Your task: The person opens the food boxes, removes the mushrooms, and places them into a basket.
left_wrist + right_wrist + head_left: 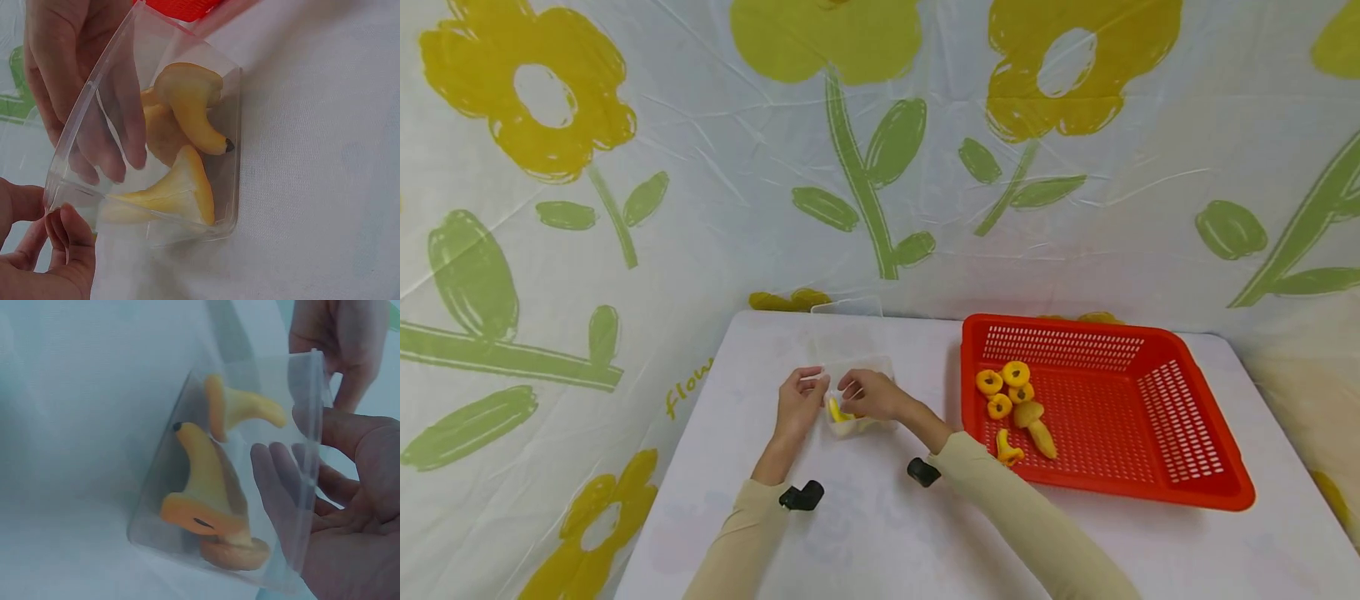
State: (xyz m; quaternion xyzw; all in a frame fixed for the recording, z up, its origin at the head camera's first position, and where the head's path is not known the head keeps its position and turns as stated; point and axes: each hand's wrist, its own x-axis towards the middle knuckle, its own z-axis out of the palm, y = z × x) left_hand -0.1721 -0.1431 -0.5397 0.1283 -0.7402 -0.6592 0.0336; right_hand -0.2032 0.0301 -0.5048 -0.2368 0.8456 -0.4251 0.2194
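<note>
A clear plastic box [228, 206] stands on the table, its hinged transparent lid [847, 333] raised at the back. Inside lie two yellow trumpet-shaped mushrooms, one with a dark tip [194, 112] and one nearer the left hand [181, 197]. Beneath the dark-tipped one is a brown-capped mushroom [234, 555], partly covered. My left hand [800, 406] pinches the box's rim at its left side between thumb and fingers. My right hand [872, 394] reaches into the box from above, fingers loosely extended over the mushrooms, nothing between them.
To the right sits a red perforated basket [1213, 408]. It holds several yellow mushrooms [1015, 372] and a larger brown mushroom [1039, 429], grouped at its left side. A flower-printed cloth [700, 150] hangs behind the white table [865, 533].
</note>
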